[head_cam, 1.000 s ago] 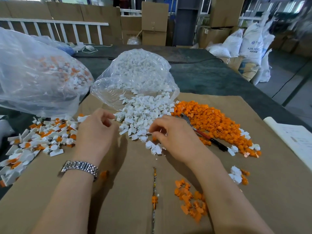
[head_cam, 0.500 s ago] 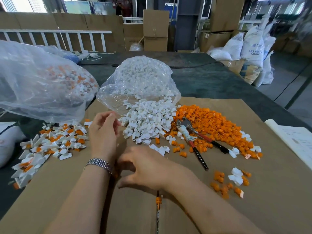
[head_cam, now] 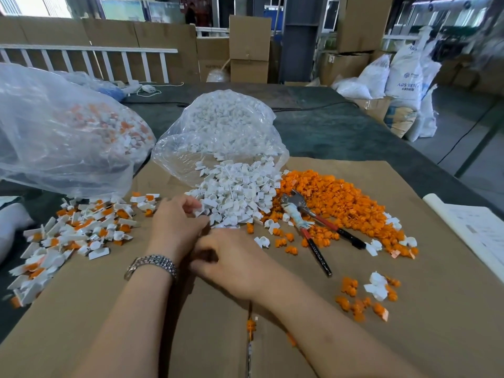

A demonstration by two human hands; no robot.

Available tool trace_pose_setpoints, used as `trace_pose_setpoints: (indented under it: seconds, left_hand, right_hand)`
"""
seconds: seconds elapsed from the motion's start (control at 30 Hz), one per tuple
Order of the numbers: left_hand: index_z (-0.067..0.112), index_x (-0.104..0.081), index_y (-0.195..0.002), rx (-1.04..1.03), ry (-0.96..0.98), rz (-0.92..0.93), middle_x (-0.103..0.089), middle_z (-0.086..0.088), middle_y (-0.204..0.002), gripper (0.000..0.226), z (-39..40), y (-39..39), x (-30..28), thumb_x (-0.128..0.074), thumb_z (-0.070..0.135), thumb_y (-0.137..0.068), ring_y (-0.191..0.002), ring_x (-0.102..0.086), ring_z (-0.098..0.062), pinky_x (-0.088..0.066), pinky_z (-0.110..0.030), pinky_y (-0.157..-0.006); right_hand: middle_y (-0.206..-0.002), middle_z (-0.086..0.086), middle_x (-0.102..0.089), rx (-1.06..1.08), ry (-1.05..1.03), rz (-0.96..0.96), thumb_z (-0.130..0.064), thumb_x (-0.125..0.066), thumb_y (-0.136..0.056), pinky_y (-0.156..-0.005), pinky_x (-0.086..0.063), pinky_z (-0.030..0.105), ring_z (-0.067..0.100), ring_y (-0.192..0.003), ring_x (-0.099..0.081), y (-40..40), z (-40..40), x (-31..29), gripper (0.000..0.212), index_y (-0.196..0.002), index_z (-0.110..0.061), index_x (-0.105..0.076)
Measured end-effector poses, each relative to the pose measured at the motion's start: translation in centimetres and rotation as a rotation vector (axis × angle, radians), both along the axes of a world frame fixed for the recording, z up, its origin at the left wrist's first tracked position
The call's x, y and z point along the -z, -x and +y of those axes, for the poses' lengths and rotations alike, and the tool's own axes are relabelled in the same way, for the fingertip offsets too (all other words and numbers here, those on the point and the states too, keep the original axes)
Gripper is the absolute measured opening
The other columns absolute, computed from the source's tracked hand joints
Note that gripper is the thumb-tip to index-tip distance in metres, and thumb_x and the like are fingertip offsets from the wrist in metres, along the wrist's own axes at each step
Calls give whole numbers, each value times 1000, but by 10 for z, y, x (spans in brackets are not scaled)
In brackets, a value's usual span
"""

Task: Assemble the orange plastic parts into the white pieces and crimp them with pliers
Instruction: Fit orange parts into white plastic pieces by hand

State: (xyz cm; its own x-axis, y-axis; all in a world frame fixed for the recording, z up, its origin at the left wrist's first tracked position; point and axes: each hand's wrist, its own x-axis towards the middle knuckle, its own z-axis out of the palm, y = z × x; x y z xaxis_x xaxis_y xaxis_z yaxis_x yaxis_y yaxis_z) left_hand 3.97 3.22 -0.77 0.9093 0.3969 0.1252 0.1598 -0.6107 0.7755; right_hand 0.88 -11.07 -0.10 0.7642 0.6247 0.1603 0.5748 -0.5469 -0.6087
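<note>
Two bare forearms, no sleeves — a silver metal-link wristwatch (head_cam: 151,266) on the left wrist.

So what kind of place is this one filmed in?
Probably a small factory or warehouse assembly bench: stacked cardboard boxes, white resin sacks, and loose piles of white pieces and orange plastic parts.

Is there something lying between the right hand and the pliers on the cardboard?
Only loose parts. Between the right hand and the pliers lie a few scattered orange parts and a white piece on the cardboard. Nothing large blocks the way; the handles lie free.
</note>
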Motion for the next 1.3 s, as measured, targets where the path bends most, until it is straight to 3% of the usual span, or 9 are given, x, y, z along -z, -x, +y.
trace_pose_setpoints:
  seconds: [0.1,0.23,0.33,0.57,0.77,0.87,1.0,1.13,1.3]
  left_hand:
    - [20,-68,-88,-7,-158,29,-66,-6,-95,12,-1,0,1,-77,15,-81,-91,-61,-23,-44,-32,-78]
    - [20,-68,-87,0,-165,-44,-69,-3,-90,8,-5,6,-1,-75,16,-85,-85,-65,-23,-48,-33,-75]
    - [18,-71,-100,49,254,-89,-75,-5,-82,10,-13,17,-11,-71,15,-91,-73,-73,-24,-62,-41,-74]
    - [-4,-69,-107,169,1065,5,-77,-22,-91,13,-35,33,-33,-65,-1,-94,-93,-76,-28,-61,-24,-63]
    - [-12,-65,-111,262,1157,18,-74,-27,-103,19,-36,26,-28,-60,0,-97,-97,-75,-34,-61,-22,-67]
    - [-9,-70,-96,248,1167,17,-75,-27,-92,11,-36,25,-26,-62,-2,-95,-86,-77,-32,-60,-23,-63]
    - [1,-80,-74,218,1174,25,-73,-23,-78,24,-38,23,-22,-65,-1,-93,-66,-74,-23,-61,-24,-59]
    - [-8,-73,-90,209,1185,26,-72,-25,-81,11,-39,22,-20,-65,-1,-93,-68,-73,-23,-61,-24,-62]
    - [-9,-72,-98,305,1257,34,-73,-30,-96,17,-34,23,-24,-55,-5,-94,-88,-77,-31,-62,-28,-72]
  right_hand:
    - [-82,-14,-65,135,-89,77,-27,-70,-91,-69,-50,19,3,-73,-60,-9,-16,-9,11,-101,-26,-75]
    - [-80,-6,-70,291,-274,118,-19,-72,-87,-72,-58,27,5,-68,-63,-17,-30,-20,5,-88,-23,-69]
    - [-82,1,-73,407,-431,220,-14,-68,-88,-70,-62,37,17,-75,-72,-23,-39,-25,10,-87,-22,-62]
    - [-82,-9,-74,474,-625,277,-17,-70,-92,-69,-54,20,1,-77,-69,-33,-48,-26,6,-90,-22,-72]
    - [-68,-5,-71,437,-742,331,-15,-73,-92,-56,-52,16,3,-60,-64,-32,-52,-29,4,-94,-12,-74]
    - [-77,4,-75,378,-694,292,-13,-71,-93,-58,-51,16,5,-63,-68,-29,-48,-29,3,-94,-11,-73]
    - [-81,-8,-71,380,-423,99,-24,-72,-92,-73,-58,29,4,-72,-65,-28,-42,-24,3,-92,-22,-73]
    - [-86,-12,-67,398,-291,0,-26,-69,-94,-79,-56,41,10,-78,-63,-28,-40,-23,3,-94,-25,-70]
    - [-94,-8,-65,409,-262,-40,-23,-63,-98,-78,-52,31,8,-85,-60,-32,-45,-25,4,-96,-22,-66]
